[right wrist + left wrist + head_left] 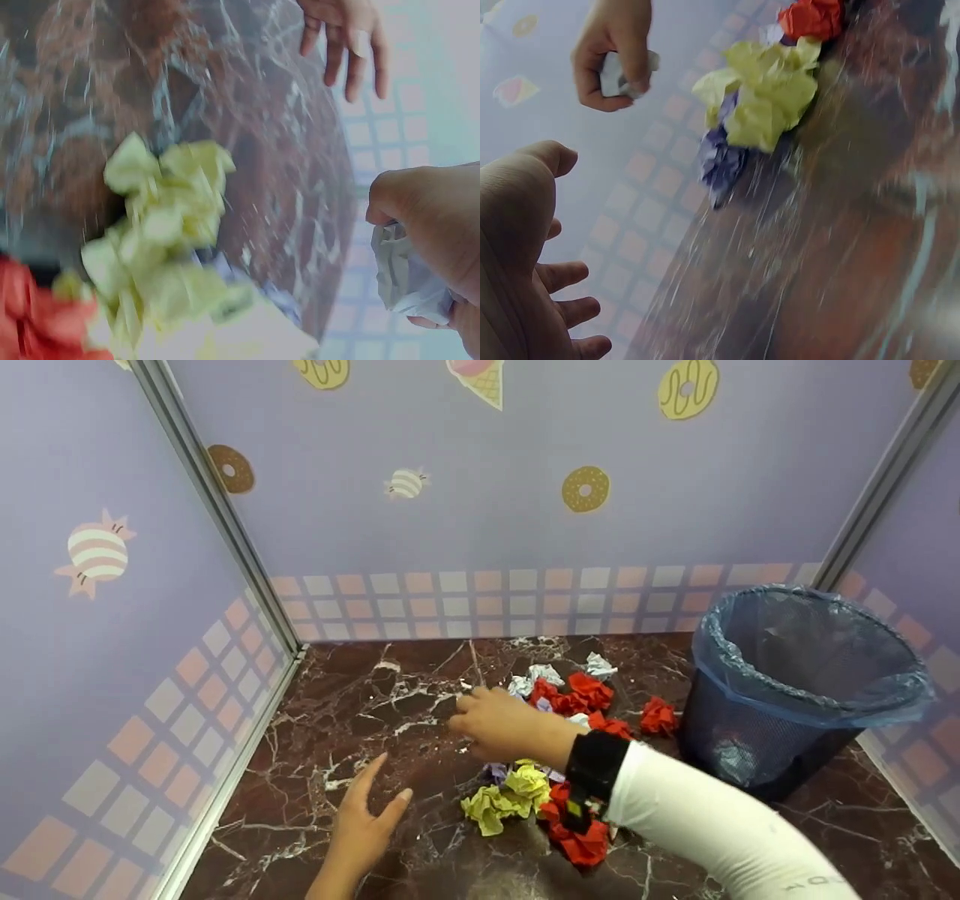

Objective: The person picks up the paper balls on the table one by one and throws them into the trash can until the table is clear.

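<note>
My right hand hovers over the marble floor, its fingers curled round a crumpled white paper ball, which also shows in the left wrist view. My left hand is held open just above the floor, left of the pile, holding nothing. Below the right wrist lie a yellow paper ball, a purple one and a red one. Behind the right hand sit more red balls and white ones. The yellow ball and purple ball appear close up.
A dark mesh bin lined with a blue bag stands at the right, with a red paper ball just left of its base. Lilac wall panels close the floor on the left, back and right.
</note>
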Tool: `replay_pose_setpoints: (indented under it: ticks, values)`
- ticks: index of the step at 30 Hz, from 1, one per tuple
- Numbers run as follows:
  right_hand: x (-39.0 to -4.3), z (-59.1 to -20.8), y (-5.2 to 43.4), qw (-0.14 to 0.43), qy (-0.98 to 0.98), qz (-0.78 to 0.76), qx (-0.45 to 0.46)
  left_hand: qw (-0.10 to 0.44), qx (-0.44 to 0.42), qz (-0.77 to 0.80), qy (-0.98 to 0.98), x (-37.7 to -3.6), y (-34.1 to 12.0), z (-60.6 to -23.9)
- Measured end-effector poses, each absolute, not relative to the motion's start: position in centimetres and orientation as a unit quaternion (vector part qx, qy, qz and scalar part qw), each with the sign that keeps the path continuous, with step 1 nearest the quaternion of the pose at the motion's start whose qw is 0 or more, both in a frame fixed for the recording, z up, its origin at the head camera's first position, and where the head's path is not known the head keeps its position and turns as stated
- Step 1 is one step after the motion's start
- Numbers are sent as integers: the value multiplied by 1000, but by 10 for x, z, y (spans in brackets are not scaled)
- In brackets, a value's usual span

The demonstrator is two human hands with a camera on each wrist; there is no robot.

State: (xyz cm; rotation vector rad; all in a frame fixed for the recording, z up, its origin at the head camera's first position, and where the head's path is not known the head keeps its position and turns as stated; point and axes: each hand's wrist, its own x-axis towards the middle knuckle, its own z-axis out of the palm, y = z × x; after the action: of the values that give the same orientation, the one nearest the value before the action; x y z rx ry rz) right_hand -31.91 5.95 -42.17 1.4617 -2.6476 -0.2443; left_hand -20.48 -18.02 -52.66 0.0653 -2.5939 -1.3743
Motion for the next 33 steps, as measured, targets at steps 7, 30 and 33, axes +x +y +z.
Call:
replay_pose_setpoints:
  ticks: [7,30,33]
  values:
    - [-321,-377,116,59,-884,-88,456,132,-8,-479,-868,-214,-149,-530]
    - [-352,-269,319,114,-955,-40,270,55,-129,-451,-881,-226,-52,-517]
    - [-352,-266,343,104,-966,-29,234,53,-137,-451,-880,-225,-49,-518]
